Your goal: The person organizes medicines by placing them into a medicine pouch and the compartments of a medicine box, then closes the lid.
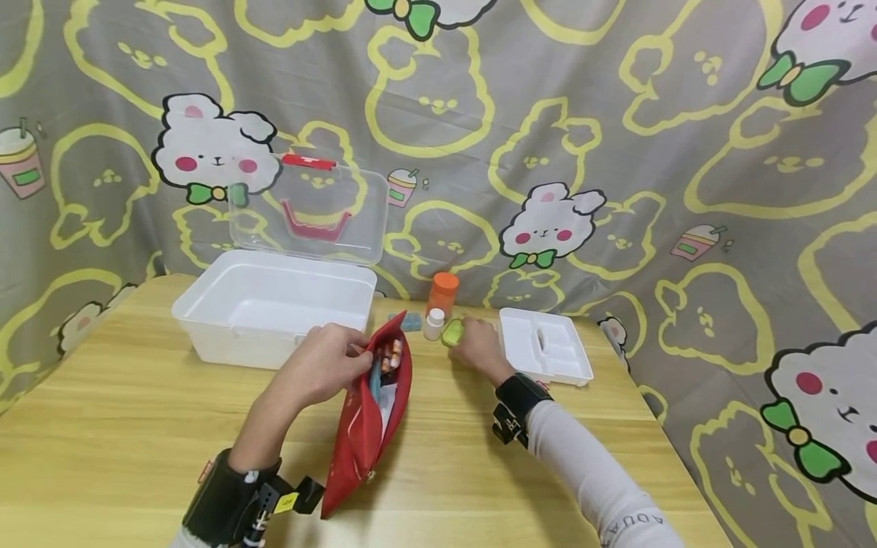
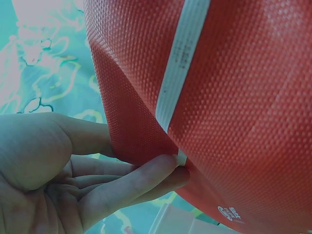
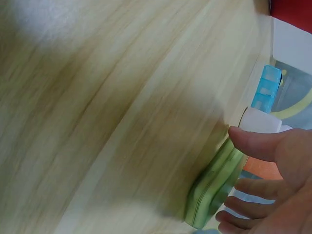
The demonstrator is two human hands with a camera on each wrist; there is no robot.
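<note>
My left hand [image 1: 333, 359] pinches the upper edge of a red zip pouch [image 1: 363, 434], held tilted above the table with its mouth parted. Inside show small orange-and-white cylinders [image 1: 391, 356], something blue and something white. In the left wrist view, the thumb and fingers [image 2: 141, 183] lie at the pouch's edge beside a pale zipper strip [image 2: 180, 63]. My right hand [image 1: 479, 348] is at a small green case [image 1: 452, 332] on the table. In the right wrist view, the thumb reaches one end of the case [image 3: 214, 183], with the other fingers loosely spread alongside.
Beyond the case stand a white-capped bottle [image 1: 435, 325], an orange-lidded bottle [image 1: 442, 295] and a blue pill box [image 1: 406, 322]. A white bin [image 1: 274, 346] with its clear lid [image 1: 363, 221] raised is back left. A white divided tray [image 1: 544, 346] lies right; a patterned curtain hangs behind.
</note>
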